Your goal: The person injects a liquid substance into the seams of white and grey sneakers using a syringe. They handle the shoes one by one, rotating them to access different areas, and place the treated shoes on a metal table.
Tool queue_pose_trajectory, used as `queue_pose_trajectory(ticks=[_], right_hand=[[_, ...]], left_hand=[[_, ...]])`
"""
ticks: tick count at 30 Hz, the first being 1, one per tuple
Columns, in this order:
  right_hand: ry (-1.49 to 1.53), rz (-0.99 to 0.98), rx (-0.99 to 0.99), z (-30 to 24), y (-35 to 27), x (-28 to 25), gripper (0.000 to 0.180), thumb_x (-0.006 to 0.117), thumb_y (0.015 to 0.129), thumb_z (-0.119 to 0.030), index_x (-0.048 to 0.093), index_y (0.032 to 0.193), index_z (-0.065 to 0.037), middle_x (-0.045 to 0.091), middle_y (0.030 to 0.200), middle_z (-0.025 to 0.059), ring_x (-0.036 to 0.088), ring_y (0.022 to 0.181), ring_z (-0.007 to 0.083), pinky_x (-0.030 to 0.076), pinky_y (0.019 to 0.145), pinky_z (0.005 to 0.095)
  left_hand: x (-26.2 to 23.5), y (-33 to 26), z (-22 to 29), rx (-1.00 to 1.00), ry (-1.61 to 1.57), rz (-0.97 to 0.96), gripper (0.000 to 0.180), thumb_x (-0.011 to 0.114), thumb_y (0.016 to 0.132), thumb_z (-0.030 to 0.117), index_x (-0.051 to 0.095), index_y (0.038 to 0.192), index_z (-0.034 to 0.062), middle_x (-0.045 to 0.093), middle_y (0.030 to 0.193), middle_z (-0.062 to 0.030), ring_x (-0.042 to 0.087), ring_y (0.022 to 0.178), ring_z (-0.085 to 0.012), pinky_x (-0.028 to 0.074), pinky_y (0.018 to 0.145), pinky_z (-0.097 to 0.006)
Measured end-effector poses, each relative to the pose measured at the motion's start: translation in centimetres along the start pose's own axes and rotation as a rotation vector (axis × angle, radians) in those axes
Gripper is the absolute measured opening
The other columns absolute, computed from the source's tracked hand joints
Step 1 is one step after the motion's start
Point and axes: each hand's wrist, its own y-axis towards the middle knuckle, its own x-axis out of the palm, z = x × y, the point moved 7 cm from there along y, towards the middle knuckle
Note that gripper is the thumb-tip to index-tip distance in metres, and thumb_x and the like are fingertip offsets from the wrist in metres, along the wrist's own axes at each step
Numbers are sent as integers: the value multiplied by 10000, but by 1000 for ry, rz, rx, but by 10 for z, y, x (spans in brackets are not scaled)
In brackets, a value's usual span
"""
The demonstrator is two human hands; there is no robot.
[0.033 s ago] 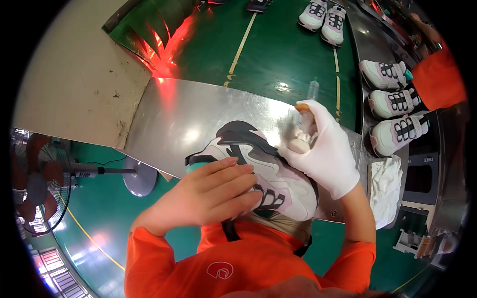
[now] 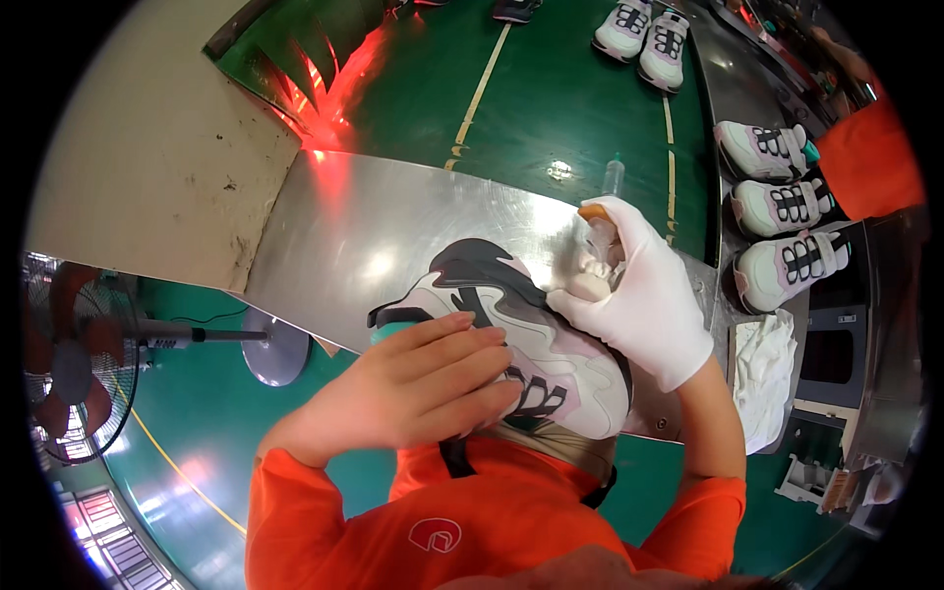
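Observation:
A white, black and pale pink sneaker point(image 2: 580, 379) lies tilted on its side at the near edge of the metal table, its dark sole turned up and away. Across its opening and laces rests my bare left hand point(image 2: 423, 383), fingers together and gripping it; the thumb is hidden. My right hand point(image 2: 644, 295), in a white glove, is closed around a clear syringe-like tube point(image 2: 614, 177) that sticks out beyond the fingers. An orange-brown bit point(image 2: 593, 211) and a small whitish lump point(image 2: 590, 283) show inside this grip. The glove's fingertips are at the sole's edge.
Beyond the metal table point(image 2: 393, 211) runs a green belt point(image 2: 551, 108) carrying sneakers point(image 2: 663, 49). Several more point(image 2: 792, 270) line the right ledge beside a white cloth point(image 2: 765, 364) and another person's orange sleeve point(image 2: 870, 162). A beige machine housing point(image 2: 147, 147) and fan point(image 2: 74, 364) stand left.
My gloved right hand and the tube have shifted very slightly left. The left hand and the sneaker stay practically in place.

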Motion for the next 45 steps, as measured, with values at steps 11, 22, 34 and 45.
queue_pose_trajectory(ticks=[11,22,34,45], right_hand=[[-14,-121,-21,-2,12,13,698,850,634,-207,512,1225,-54,601,1000,138,603,797,254,501,751,350],[-223,-81,-136,-20,14,5,808,886,563,-130,494,1269,-111,569,1140,125,582,924,290,490,806,342],[-120,-50,-90,-7,26,-8,669,800,654,-217,491,1239,-116,568,1009,146,606,839,311,509,739,383],[-452,26,-340,-35,21,3,565,728,669,-156,492,1180,-108,562,1037,145,603,924,335,529,718,434]], left_hand=[[-1,-5,-4,18,-8,42,221,737,792,166,685,1005,136,673,1091,-53,666,1034,-225,540,933,-386],[-3,1,-6,18,-23,50,214,729,801,173,684,1006,129,673,1088,-58,665,1036,-229,539,934,-389],[-5,6,-6,17,-22,21,218,701,805,156,675,1020,130,665,1097,-60,660,1043,-231,537,942,-395],[-4,6,-7,14,-38,26,224,699,804,152,674,1026,128,667,1097,-59,657,1046,-228,536,942,-389]])
